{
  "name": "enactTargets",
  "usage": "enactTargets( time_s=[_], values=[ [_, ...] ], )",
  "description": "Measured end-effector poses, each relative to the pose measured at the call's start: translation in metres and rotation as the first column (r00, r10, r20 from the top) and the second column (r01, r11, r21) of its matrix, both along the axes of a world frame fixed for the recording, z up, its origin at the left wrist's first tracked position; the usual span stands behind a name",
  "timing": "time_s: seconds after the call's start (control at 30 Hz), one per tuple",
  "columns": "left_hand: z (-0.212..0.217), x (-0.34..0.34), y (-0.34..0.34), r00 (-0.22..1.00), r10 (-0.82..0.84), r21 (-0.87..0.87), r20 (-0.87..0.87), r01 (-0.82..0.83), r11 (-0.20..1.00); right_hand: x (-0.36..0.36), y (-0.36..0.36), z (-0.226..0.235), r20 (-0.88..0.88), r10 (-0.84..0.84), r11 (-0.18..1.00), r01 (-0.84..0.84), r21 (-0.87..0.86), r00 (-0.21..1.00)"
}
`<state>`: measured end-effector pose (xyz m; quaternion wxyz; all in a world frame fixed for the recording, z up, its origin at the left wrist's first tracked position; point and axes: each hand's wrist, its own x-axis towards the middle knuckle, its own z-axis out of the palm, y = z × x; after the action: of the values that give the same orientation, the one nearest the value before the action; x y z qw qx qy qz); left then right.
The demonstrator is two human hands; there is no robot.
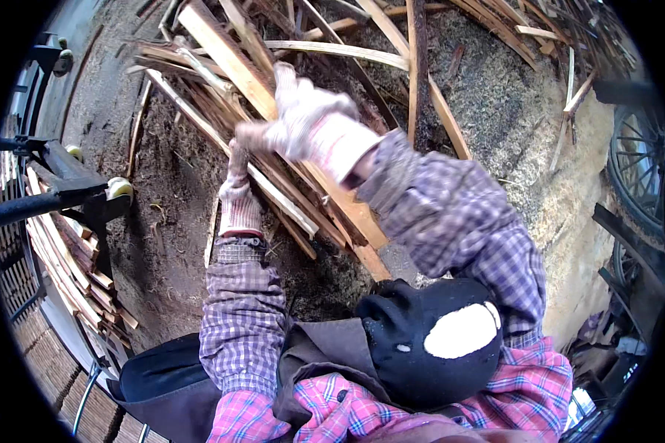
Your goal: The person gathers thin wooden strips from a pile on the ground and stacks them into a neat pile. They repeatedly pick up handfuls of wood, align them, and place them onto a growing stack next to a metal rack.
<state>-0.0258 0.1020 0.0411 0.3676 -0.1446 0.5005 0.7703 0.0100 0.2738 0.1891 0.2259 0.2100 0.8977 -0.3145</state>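
Sticks (281,199), too many to count, lie beside our left hand (236,176) and under our right hand (309,112), two gloved; whether fingers clamp or part, we cannot tell.

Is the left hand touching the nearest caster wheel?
Apart: the head view plainly shows brown ground between the gloved left hand and that caster wheel.

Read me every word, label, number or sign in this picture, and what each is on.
None that can be read.
Wood, gloves, sleeves: no lettering seen.
White patch on the black cloth: no legible marks.
Casters at the left: too small to tell.
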Motion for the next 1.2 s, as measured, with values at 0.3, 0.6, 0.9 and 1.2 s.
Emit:
enactTargets(
  time_s=[0.3,0.6,0.9,1.2],
  values=[
    [-0.029,-0.002,-0.017,0.983,-0.047,0.005,-0.180,0.049,0.999,0.023,0.088,-0.070,-0.062,0.125,0.828,-0.070,0.557,0.990],
    [-0.013,0.000,-0.018,0.993,-0.045,0.108,-0.108,0.056,0.993,0.089,0.032,-0.058,-0.172,0.122,0.956,-0.069,0.285,0.977],
    [0.033,0.020,0.015,0.997,-0.021,-0.129,-0.074,0.012,0.992,0.120,0.125,-0.071,0.046,-0.613,0.734,0.547,0.403,0.789],
    [0.010,-0.001,0.007,0.993,-0.037,-0.099,-0.112,0.026,0.995,0.156,0.127,-0.021,-0.062,-0.622,0.758,0.581,-0.296,0.780]
  ],
)
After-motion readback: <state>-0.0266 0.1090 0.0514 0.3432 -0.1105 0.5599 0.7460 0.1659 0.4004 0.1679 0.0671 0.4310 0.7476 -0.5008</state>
